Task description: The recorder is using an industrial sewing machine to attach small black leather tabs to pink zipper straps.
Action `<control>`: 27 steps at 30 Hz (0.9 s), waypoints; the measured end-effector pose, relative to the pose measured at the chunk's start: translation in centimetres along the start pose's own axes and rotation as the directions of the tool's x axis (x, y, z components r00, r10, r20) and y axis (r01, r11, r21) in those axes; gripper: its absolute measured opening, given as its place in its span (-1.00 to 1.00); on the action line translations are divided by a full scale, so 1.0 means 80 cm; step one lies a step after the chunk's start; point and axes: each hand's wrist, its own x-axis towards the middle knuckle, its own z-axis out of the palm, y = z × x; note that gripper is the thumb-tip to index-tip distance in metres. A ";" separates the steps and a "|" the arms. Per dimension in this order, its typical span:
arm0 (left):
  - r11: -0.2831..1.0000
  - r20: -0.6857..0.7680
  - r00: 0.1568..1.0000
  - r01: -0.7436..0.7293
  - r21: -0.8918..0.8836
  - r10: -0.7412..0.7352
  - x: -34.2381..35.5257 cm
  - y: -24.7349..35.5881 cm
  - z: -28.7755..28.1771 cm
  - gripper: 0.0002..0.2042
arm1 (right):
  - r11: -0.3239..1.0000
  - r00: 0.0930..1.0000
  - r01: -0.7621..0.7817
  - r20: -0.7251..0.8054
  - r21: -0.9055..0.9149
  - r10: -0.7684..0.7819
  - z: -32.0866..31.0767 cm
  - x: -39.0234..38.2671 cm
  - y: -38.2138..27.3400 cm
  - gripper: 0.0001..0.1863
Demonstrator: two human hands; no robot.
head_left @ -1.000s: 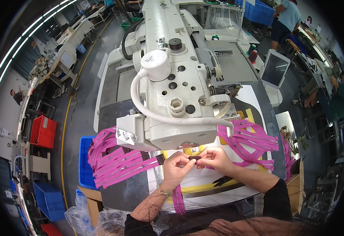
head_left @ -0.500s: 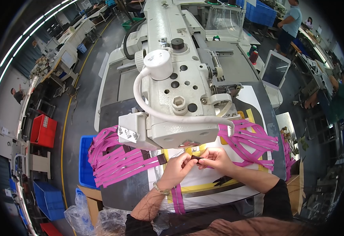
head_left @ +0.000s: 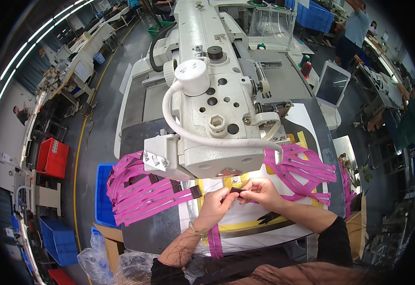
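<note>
The left hand (head_left: 215,205) and the right hand (head_left: 260,192) meet just in front of a large white metal sewing machine head (head_left: 221,154). Thumbs and fingers of both hands pinch a small dark brown flat piece (head_left: 237,190) between them, raised in front of the machine's near face; the fingers partly cover it. A pale beaded bracelet (head_left: 198,229) circles the left wrist.

Under the hands, a white sheet edged with yellow tape (head_left: 250,225) lies on the dark grey desk (head_left: 148,236). On the left of the desk, a bundle of magenta fabric zipper strips with grey teeth (head_left: 145,202) fans out, a dark brown square patch (head_left: 195,191) at its right end, near the left hand. More magenta zipper strips (head_left: 300,173) lie crossed in a loose pile to the right of the machine head, beyond the right forearm. A single magenta strip with a pale centre line (head_left: 215,242) runs over the near edge of the desk beside the left forearm; whether it joins the pinched piece cannot be told. A black pointed tool (head_left: 267,218) lies on the sheet, partly hidden by the right forearm.

A blue plastic bin (head_left: 104,204) stands at the far left of the desk, and a white-framed screen (head_left: 332,84) is to the right, beyond the right-hand strips.
</note>
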 end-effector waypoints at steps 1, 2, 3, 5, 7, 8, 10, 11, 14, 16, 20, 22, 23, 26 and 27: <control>1.000 0.001 1.000 0.000 -0.001 0.000 0.000 -0.001 0.000 -0.73 | 1.000 1.000 -0.005 0.005 0.007 0.005 -0.001 0.000 0.001 -0.89; 1.000 -0.009 1.000 -0.011 0.005 0.011 0.000 -0.002 0.001 -0.73 | 1.000 1.000 -0.005 0.004 0.007 0.005 0.000 0.000 0.000 -0.89; 1.000 -0.020 1.000 -0.021 0.011 0.021 0.000 -0.004 0.001 -0.73 | 1.000 1.000 -0.016 0.005 0.000 0.016 0.001 0.000 -0.002 -0.89; 1.000 -0.024 0.999 -0.023 0.018 0.024 0.000 -0.010 0.001 -0.73 | 1.000 1.000 -0.029 0.006 -0.008 0.029 0.002 0.001 -0.003 -0.89; 0.999 -0.029 0.999 -0.036 0.030 0.036 0.000 -0.008 0.000 -0.73 | 0.999 0.999 -0.030 0.015 -0.040 0.031 0.004 -0.001 -0.008 -0.88; 0.998 -0.030 0.998 -0.047 0.047 0.049 -0.001 -0.006 0.000 -0.72 | 0.999 0.999 -0.028 0.016 -0.041 0.028 0.004 -0.002 -0.009 -0.88; 0.997 -0.030 0.998 -0.053 0.063 0.055 0.001 -0.007 -0.002 -0.72 | 1.000 0.999 -0.025 0.022 0.001 0.025 0.003 0.001 -0.003 -0.88; 0.996 -0.033 0.997 -0.063 0.059 0.065 0.001 -0.007 -0.002 -0.70 | 1.000 0.999 -0.025 0.023 0.001 0.025 0.002 0.001 0.000 -0.88; 0.992 -0.036 0.994 -0.100 0.078 0.103 0.003 -0.005 -0.004 -0.69 | 0.999 0.998 -0.050 0.023 -0.019 0.050 -0.001 0.003 0.005 -0.88; 0.987 -0.035 0.991 -0.125 0.102 0.129 0.003 -0.005 -0.005 -0.68 | 0.999 0.998 -0.043 0.040 -0.023 0.044 -0.002 0.003 0.007 -0.87; 0.982 0.027 0.992 -0.124 0.145 0.121 0.002 0.006 -0.011 -0.68 | 1.000 0.995 -0.024 0.100 -0.016 0.025 0.000 0.002 0.002 -0.86; 0.985 0.073 0.993 -0.103 0.135 0.094 0.002 0.007 -0.018 -0.68 | 0.992 0.979 -0.017 0.198 -0.125 0.042 0.000 0.003 0.000 -0.87; 0.980 0.138 0.983 -0.143 0.141 0.124 0.002 0.004 -0.020 -0.68 | 0.992 0.980 -0.017 0.196 -0.126 0.042 -0.001 0.002 -0.006 -0.87; 0.977 0.253 0.958 -0.172 0.128 0.136 0.002 0.003 -0.027 -0.67 | 0.942 0.951 -0.079 0.258 -0.325 0.169 -0.002 0.002 -0.023 -0.86; 0.980 0.308 0.943 -0.163 0.110 0.123 0.003 0.004 -0.028 -0.66 | 0.942 0.948 -0.060 0.278 -0.330 0.157 -0.004 0.002 -0.022 -0.85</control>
